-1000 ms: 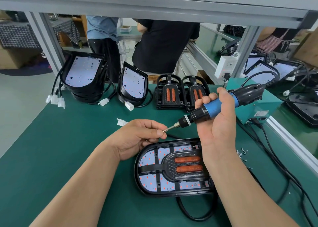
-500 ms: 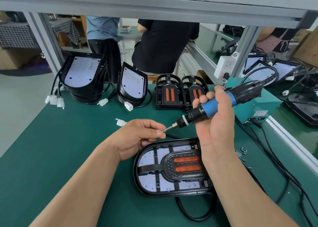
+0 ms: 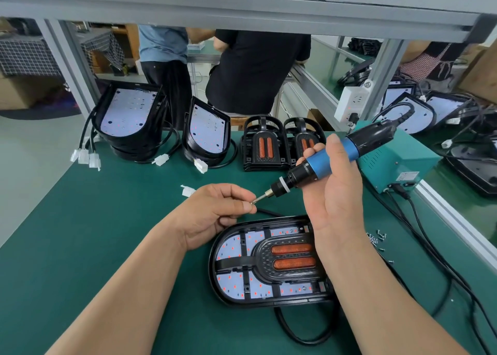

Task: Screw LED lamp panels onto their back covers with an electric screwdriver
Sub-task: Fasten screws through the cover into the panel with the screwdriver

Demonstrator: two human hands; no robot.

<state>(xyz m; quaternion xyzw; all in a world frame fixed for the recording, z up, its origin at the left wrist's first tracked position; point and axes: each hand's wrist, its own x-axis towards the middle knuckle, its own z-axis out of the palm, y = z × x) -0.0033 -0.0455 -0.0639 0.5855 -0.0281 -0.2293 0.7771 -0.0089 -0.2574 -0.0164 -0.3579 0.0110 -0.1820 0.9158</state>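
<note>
A black lamp back cover with its LED panel (image 3: pixel 242 268) lies flat on the green mat in front of me, two orange bars in its middle. My right hand (image 3: pixel 333 193) grips the blue and black electric screwdriver (image 3: pixel 325 161), tilted with its bit pointing down-left above the lamp. My left hand (image 3: pixel 215 212) pinches a small screw (image 3: pixel 252 203) at the tip of the bit. A handful of loose screws (image 3: pixel 376 239) lies on the mat to the right of the lamp.
Stacks of lamp covers with LED panels (image 3: pixel 129 120) (image 3: pixel 207 131) and two black grille frames (image 3: pixel 263 144) stand at the back. A teal power box (image 3: pixel 398 161) with cables sits at the right. A white connector (image 3: pixel 187 191) lies near my left hand. Two people stand behind the bench.
Both hands stay nearly still; the screwdriver has shifted very slightly while my left hand keeps the screw at its bit.
</note>
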